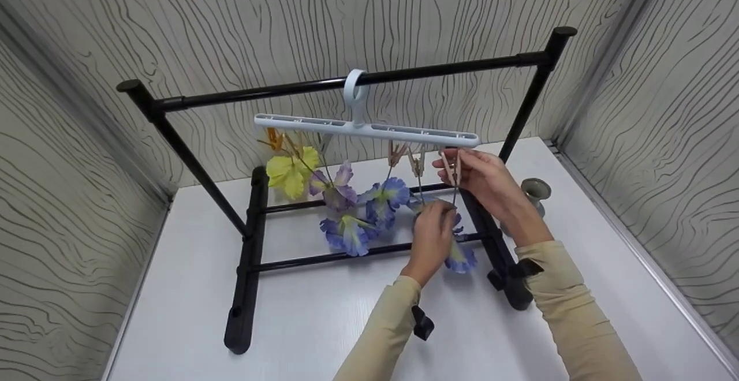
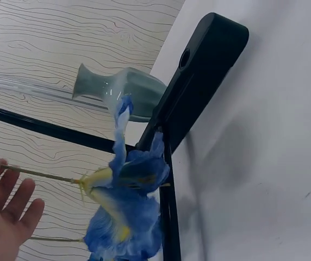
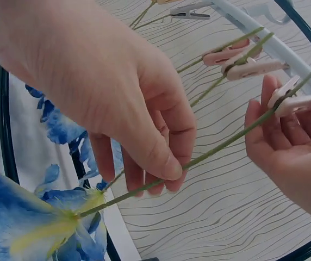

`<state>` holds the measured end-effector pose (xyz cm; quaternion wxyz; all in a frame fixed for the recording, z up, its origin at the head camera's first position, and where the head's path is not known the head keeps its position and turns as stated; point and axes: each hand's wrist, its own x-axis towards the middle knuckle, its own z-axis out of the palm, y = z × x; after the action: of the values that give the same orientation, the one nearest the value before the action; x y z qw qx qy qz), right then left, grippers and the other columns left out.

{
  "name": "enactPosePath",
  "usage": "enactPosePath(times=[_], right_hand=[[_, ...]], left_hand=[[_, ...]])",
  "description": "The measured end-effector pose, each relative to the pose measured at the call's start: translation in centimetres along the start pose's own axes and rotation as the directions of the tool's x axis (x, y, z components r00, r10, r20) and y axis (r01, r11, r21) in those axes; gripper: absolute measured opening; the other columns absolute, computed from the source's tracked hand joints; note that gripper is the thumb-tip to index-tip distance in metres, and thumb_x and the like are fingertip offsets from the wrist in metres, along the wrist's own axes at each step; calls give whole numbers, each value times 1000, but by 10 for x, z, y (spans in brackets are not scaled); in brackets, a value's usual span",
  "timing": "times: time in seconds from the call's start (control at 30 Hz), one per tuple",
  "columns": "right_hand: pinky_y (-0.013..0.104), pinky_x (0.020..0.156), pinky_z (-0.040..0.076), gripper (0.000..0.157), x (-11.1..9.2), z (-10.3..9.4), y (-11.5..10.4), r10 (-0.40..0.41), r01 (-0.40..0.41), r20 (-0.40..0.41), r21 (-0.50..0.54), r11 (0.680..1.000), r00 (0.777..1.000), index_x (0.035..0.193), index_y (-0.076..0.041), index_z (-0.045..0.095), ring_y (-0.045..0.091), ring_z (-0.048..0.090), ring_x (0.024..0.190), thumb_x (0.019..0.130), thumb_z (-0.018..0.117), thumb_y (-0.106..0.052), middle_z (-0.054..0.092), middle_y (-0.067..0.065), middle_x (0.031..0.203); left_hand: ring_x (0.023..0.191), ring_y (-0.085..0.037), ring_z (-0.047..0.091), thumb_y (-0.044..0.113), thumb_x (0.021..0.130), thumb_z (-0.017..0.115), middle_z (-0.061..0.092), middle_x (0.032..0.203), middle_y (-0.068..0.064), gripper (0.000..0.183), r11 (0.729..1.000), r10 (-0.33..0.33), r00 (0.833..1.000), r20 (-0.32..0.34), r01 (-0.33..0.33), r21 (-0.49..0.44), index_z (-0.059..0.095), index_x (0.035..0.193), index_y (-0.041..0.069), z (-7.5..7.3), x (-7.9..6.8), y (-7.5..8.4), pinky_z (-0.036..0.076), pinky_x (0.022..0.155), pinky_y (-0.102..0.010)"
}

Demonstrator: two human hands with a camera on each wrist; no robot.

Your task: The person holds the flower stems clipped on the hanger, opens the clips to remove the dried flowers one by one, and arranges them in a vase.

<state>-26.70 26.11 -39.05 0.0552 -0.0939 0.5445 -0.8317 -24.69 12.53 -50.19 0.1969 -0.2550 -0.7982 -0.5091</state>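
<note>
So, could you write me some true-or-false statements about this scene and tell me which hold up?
1. The hanger hangs from the rack's top bar. True.
2. The right hand holds a peg. True.
3. The vase stands beside the rack. True.
4. The left hand grips the vase. False: it pinches a flower stem.
5. The yellow flower stands in the vase. False: it hangs below the hanger.

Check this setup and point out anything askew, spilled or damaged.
The pale hanger looks askew: in the head view it slopes down rightward, while the black rail rises that way. Whether it dips or is merely turned, I can't tell. No spill or damage shows.
</note>
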Motion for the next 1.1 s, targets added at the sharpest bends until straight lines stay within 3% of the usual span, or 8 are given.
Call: enactPosePath(times=[0.2,0.37,0.53,0.7,0.93,1.1], right_hand=[[35,90,55,40,2,-4,5,-9,-5,105,134,991,994,115,-4,76,22,68,99,114,37,-12,72,12,110],[37,92,53,45,3,-5,7,-19,-26,230,191,981,973,119,-3,74,21,64,101,115,30,-14,69,10,117],[40,94,52,45,4,-4,8,-19,-53,286,243,968,958,116,-2,72,23,62,101,115,29,-12,66,10,118],[40,96,52,41,5,-2,10,-25,-50,271,265,963,962,112,-2,72,23,64,99,114,32,-10,67,10,111],[36,92,53,31,7,-2,11,-70,6,214,287,958,974,101,-3,69,21,65,97,112,41,-8,69,10,104],[35,89,55,22,10,1,11,-73,38,102,309,950,992,92,-4,67,21,66,94,108,52,-7,70,10,99]], left_hand=[[85,-8,61,8,106,60,65,95,-3,7,997,0,1000,10,0,-77,67,103,7,-2,-8,1,51,76,-20],[85,-6,61,7,106,59,66,96,-3,10,993,-10,1000,28,13,-120,68,103,7,-6,-13,2,52,76,-18],[86,-7,64,6,105,60,67,95,-4,9,992,17,1000,15,-15,-121,68,102,6,-8,-14,2,53,77,-17],[86,-7,64,6,105,61,68,94,-4,9,993,50,999,2,-49,-109,69,101,6,-10,-14,1,53,77,-17],[85,-4,63,10,105,61,69,95,-2,11,994,28,999,27,-26,-103,72,103,6,-16,-14,2,52,76,-16],[84,-3,64,11,106,59,69,95,-1,13,993,5,998,61,2,-119,71,104,8,-23,-16,-1,53,74,-15]])
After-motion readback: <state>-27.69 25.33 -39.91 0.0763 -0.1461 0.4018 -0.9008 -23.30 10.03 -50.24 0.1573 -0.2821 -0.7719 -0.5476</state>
